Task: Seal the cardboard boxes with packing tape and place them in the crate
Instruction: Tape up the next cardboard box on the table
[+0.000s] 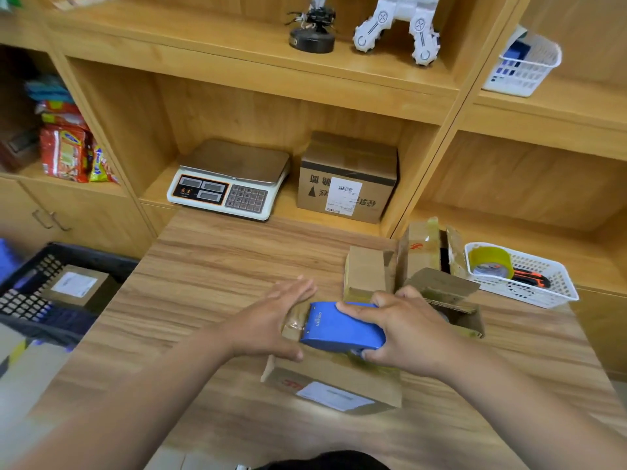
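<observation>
The cardboard box (373, 378) being taped sits at the near middle of the wooden table (203, 266), with a white label on the side that faces the person. On its top, the left hand (274, 320) lies flat, its fingers straight and spread, pressing the left end of the lid. Just right of it, also on the box top, the right hand (403, 334) wraps its fingers and thumb round a blue tape dispenser (342, 329), whose left end rests on the lid beside a shiny strip of tape.

Directly behind the box at its right stands an open carton (451, 296) with its flaps up, and beyond that a small closed carton (364, 273) and a taller open carton (424, 249). Farther right of the box, a white basket (543, 293) holds a roll of yellowish tape (490, 262) and an orange-and-black cutter (531, 279).

Well to the left of the box, off the table's edge, a black crate (84, 251) holds one labelled parcel (76, 288).

Far behind the box, in the shelf recess, a weighing scale (230, 179) sits beside a larger sealed carton (347, 178).
</observation>
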### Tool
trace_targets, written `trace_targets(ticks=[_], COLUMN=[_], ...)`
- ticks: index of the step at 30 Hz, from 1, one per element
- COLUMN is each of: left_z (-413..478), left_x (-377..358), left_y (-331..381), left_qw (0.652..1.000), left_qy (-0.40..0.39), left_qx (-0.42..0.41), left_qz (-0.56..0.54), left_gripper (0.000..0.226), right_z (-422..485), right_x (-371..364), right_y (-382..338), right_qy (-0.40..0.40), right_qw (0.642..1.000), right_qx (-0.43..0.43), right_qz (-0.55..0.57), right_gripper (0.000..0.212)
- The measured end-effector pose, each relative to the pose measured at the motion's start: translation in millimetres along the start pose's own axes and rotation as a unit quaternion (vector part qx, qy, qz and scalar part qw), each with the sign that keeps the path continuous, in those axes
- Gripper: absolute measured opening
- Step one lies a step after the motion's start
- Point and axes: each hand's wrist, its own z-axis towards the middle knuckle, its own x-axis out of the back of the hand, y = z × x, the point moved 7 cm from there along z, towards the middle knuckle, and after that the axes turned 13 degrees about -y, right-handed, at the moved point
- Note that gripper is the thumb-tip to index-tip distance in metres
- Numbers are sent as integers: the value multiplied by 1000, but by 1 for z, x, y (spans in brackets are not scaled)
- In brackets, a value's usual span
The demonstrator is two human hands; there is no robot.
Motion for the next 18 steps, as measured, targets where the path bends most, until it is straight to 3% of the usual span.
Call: trace_targets(ticks=[3,13,18], left_z=[0,3,7], left_x=[-6,-15,-18], left_y=[-18,-44,-35], left_qw=[997,995,996], left_qy=[-9,-45,-51], left_qx=[24,85,64], left_qz=[66,37,48], left_gripper=[114,107,105], right_z=[11,7,-13], right_x=[-3,-4,-4], right_y=[-12,-1,12], right_qy=[-14,-33,-37], right_qw=[999,999,999], right_qx=[1,-6,-6], right_qz=[-31,-11,-3], right_gripper=[72,71,69])
